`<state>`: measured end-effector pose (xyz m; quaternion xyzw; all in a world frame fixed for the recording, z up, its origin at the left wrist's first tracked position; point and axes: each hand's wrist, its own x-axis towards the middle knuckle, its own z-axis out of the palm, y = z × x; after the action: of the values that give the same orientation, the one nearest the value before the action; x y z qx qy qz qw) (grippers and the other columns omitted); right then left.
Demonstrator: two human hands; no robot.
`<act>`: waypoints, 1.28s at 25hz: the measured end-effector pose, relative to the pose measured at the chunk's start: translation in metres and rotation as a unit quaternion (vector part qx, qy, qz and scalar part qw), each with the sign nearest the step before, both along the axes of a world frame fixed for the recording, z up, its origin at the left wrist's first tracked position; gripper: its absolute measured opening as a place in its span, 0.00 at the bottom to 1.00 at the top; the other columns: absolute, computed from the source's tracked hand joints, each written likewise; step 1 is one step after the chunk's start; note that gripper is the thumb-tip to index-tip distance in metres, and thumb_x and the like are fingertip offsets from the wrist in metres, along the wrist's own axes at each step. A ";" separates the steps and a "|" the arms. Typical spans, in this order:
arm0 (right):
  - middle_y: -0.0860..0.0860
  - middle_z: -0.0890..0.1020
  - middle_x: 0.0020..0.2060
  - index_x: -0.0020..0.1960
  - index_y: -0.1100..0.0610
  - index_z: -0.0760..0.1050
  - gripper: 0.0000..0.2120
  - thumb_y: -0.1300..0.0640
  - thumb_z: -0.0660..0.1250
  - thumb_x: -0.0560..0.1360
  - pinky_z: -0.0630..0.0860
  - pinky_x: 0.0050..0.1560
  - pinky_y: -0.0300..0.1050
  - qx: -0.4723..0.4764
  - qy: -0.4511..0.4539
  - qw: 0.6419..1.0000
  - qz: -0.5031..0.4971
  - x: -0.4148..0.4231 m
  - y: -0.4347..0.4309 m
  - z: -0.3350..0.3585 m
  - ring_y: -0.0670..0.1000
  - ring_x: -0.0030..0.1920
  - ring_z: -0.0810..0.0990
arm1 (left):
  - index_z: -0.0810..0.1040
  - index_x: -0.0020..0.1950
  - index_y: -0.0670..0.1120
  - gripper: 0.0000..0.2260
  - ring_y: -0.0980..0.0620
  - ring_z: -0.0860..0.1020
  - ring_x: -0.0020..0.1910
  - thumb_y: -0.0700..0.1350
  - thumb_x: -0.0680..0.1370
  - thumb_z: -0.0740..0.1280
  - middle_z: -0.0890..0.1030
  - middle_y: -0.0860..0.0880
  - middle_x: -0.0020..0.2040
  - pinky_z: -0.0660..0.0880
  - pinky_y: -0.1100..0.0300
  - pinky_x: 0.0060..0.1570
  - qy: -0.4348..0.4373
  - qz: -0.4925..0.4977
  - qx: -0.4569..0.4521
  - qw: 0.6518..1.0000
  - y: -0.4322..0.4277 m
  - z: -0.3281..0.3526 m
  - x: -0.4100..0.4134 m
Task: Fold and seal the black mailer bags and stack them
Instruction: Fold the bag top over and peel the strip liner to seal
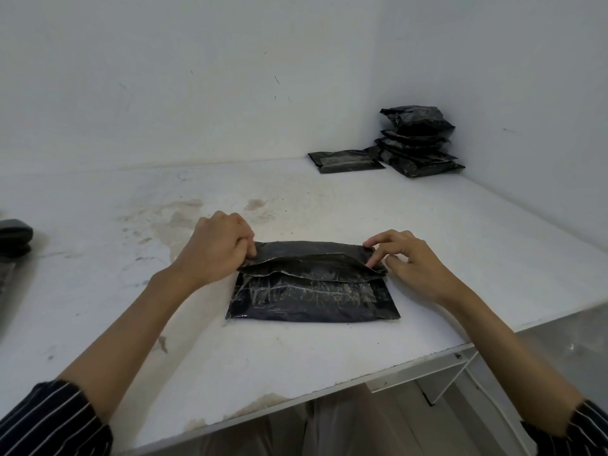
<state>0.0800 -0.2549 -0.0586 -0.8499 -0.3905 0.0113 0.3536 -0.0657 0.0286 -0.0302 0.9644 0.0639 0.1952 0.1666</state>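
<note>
A black mailer bag (pixel 309 296) lies flat on the white table (pixel 329 353) in front of me, its top flap partly folded toward me. My left hand (pixel 217 245) pinches the flap's left corner with curled fingers. My right hand (pixel 406 258) pinches the flap's right corner between thumb and fingers. At the far right corner by the wall stands a stack of several sealed black mailer bags (pixel 418 143). One more flat black bag (pixel 345 161) lies just left of that stack.
A dark rounded object (pixel 14 236) sits at the table's left edge, with part of another dark item (pixel 5 278) below it. White walls close the back and right sides. The table's front edge runs diagonally below my arms.
</note>
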 end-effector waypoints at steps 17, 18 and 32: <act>0.51 0.75 0.62 0.61 0.54 0.74 0.14 0.62 0.57 0.79 0.65 0.66 0.50 -0.077 -0.096 0.992 0.027 -0.050 0.046 0.019 0.50 0.63 0.71 | 0.54 0.77 0.48 0.23 0.51 0.47 0.77 0.48 0.83 0.53 0.50 0.48 0.78 0.45 0.58 0.74 0.135 -0.120 0.044 0.983 -0.058 -0.029 0.014; 0.51 0.68 0.70 0.69 0.54 0.67 0.18 0.58 0.55 0.81 0.59 0.71 0.49 -0.117 -0.108 0.987 0.028 -0.057 0.051 0.014 0.50 0.70 0.64 | 0.53 0.77 0.48 0.22 0.51 0.45 0.77 0.48 0.83 0.52 0.48 0.49 0.78 0.44 0.57 0.74 0.141 -0.116 0.053 0.982 -0.059 -0.032 0.014; 0.52 0.42 0.77 0.77 0.47 0.41 0.30 0.38 0.43 0.80 0.38 0.75 0.53 -0.232 -0.043 0.965 -0.113 -0.077 0.035 -0.016 0.51 0.77 0.38 | 0.44 0.77 0.59 0.26 0.48 0.40 0.77 0.62 0.80 0.45 0.44 0.46 0.78 0.37 0.46 0.73 0.179 0.092 0.059 0.978 -0.068 -0.045 0.002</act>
<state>0.0028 -0.2204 -0.0746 -0.9471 -0.2930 0.0252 0.1289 -0.0637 -0.0398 -0.0753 0.9818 0.1693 0.0376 0.0770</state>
